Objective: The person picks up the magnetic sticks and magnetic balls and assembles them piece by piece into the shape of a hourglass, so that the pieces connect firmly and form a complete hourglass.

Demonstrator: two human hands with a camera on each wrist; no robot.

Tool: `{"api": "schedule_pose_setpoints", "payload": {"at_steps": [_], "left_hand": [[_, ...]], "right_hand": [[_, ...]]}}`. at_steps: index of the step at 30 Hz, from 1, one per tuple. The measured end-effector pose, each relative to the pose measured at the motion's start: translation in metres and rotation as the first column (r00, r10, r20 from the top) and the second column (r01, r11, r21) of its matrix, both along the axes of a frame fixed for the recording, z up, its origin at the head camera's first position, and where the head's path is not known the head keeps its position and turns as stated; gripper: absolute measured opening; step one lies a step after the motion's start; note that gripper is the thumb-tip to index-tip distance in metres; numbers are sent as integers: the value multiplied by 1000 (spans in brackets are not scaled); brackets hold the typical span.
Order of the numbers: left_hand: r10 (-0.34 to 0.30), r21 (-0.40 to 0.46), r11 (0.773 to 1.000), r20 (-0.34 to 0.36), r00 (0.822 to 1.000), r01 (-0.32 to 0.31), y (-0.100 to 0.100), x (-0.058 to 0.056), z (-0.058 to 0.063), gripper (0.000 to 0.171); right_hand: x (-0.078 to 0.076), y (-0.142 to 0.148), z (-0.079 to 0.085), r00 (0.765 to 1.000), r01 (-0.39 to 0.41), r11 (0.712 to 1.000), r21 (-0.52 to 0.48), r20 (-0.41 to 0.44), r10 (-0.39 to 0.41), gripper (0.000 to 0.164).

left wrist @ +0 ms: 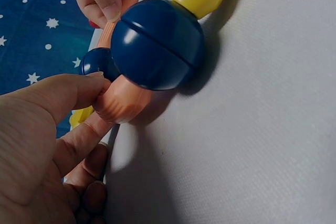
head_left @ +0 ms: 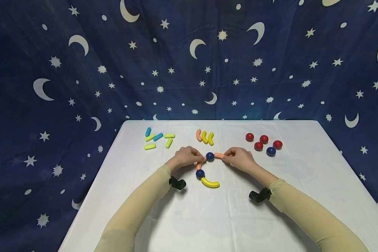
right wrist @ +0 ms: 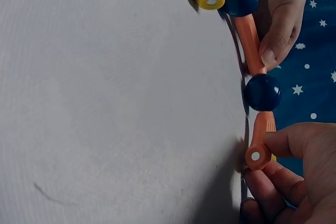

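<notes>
My left hand (head_left: 186,156) pinches a curved orange magnetic stick (left wrist: 125,100) between thumb and finger. One blue ball (head_left: 200,174) joins that stick at its near end, and a curved yellow stick (head_left: 210,183) runs on from this ball. At the far end sits a second blue ball (head_left: 210,156). Thumb and fingers of my right hand (head_left: 240,159) grip another curved orange stick (right wrist: 261,135), whose tip meets the second ball. Together the pieces make an open arc, and a white dot shows on the right stick's free end in the right wrist view.
Beyond the hands lie one orange curved stick (head_left: 198,135) and two yellow ones (head_left: 210,138). Short green (head_left: 150,147) and blue sticks (head_left: 158,137) are grouped at back left. Several red balls (head_left: 258,146) and a blue ball (head_left: 271,151) sit at back right, on the white tabletop (head_left: 189,224).
</notes>
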State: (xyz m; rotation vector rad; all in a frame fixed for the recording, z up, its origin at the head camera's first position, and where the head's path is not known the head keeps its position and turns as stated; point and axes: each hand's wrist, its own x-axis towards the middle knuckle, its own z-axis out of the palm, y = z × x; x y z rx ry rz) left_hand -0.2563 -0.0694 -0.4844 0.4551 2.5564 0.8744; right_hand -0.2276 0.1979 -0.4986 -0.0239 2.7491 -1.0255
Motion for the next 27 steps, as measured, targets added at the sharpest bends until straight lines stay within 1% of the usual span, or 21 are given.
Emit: {"api": "schedule_pose_setpoints", "payload": {"at_steps": [12, 22, 27], "left_hand": [[19, -18, 1000, 2, 1000, -19, 2, 1, 1, 22], [-4, -24, 1000, -8, 1000, 3, 0, 1, 0, 27], [-7, -22, 1000, -14, 1000, 7, 0, 1, 0, 27]], "right_hand": [[1, -3, 0, 1000, 13, 1000, 1, 1, -13, 28], [4, -1, -2, 999, -11, 1000, 11, -51, 11, 31], [6, -2, -3, 998, -9, 1000, 16, -69, 11, 30]]}}
